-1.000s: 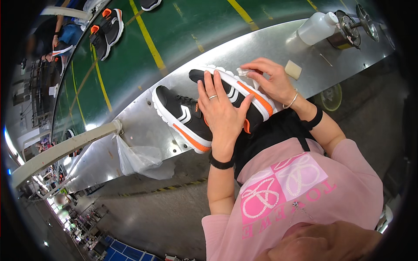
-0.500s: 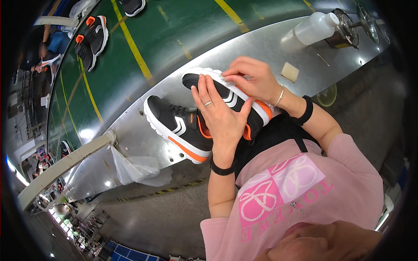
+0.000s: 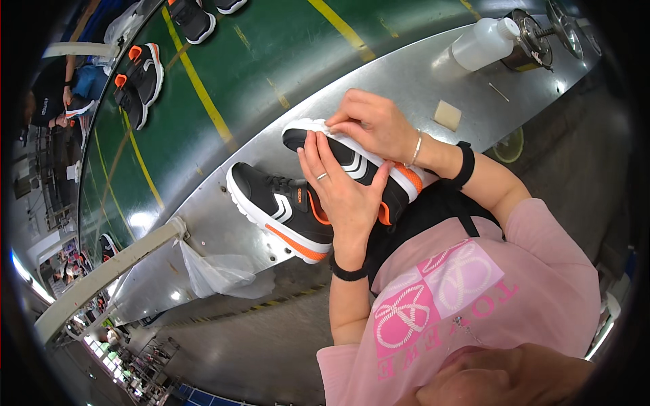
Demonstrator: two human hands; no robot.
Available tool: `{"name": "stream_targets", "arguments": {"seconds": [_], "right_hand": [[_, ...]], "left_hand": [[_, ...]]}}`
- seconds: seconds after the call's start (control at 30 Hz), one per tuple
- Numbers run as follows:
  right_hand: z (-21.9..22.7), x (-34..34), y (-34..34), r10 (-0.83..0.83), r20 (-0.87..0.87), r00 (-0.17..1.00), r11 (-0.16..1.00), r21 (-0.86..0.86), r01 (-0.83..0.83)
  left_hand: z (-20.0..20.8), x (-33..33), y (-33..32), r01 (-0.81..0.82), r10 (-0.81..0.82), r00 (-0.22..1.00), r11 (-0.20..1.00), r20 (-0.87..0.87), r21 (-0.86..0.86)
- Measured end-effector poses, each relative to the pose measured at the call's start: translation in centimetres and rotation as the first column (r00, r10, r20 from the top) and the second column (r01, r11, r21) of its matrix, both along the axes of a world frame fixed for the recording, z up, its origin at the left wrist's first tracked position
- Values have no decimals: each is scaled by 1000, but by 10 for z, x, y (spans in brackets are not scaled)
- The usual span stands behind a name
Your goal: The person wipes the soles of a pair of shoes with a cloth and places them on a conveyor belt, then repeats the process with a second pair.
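A black sneaker (image 3: 338,152) with a white sole, white stripes and orange trim lies tilted on its side under my hands. My left hand (image 3: 342,196), a ring on one finger, holds it, fingers across the upper and thumb spread toward the heel. Pinched together, the fingers of my right hand (image 3: 372,125) press on the white sole edge near the toe. Whatever is between those fingertips is too small or hidden to make out. A matching sneaker (image 3: 261,196) rests on the metal bench, just left of my left hand.
On the metal bench (image 3: 420,88) are a pale square block (image 3: 447,116), a thin stick (image 3: 499,92), a white bottle (image 3: 484,44) and a metal can (image 3: 528,47). A green conveyor (image 3: 250,81) carries more sneakers (image 3: 142,81). A plastic bag (image 3: 217,271) hangs by a rail (image 3: 112,277).
My right hand has slid left along the sole edge toward the toe. My left hand stays on the sneaker. More of the shoes at the conveyor's top edge has come into view.
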State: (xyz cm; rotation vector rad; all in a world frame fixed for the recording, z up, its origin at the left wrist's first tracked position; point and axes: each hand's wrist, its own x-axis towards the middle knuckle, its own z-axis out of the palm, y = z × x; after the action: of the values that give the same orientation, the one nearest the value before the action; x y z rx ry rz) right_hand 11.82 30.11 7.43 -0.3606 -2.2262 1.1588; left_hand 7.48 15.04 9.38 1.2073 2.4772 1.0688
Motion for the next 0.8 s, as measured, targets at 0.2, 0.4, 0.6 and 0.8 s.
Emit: {"name": "stream_targets", "arguments": {"seconds": [0.2,0.4,0.6,0.8], "right_hand": [[0,33,-5,-8,84,996,999,-45,12],[-3,-12,5,-4,-6,1000,1000,8,4],[2,15,8,63,24,998,979,192,-67],[-6,-21,11,47,-5,999,976,214,-45]], "left_hand": [[-3,2,-1,-30,28,997,999,69,40],[-3,2,2,-42,42,999,999,27,8],[-5,3,2,-42,41,998,999,48,24],[-5,3,4,-19,19,999,1000,-28,12]]}}
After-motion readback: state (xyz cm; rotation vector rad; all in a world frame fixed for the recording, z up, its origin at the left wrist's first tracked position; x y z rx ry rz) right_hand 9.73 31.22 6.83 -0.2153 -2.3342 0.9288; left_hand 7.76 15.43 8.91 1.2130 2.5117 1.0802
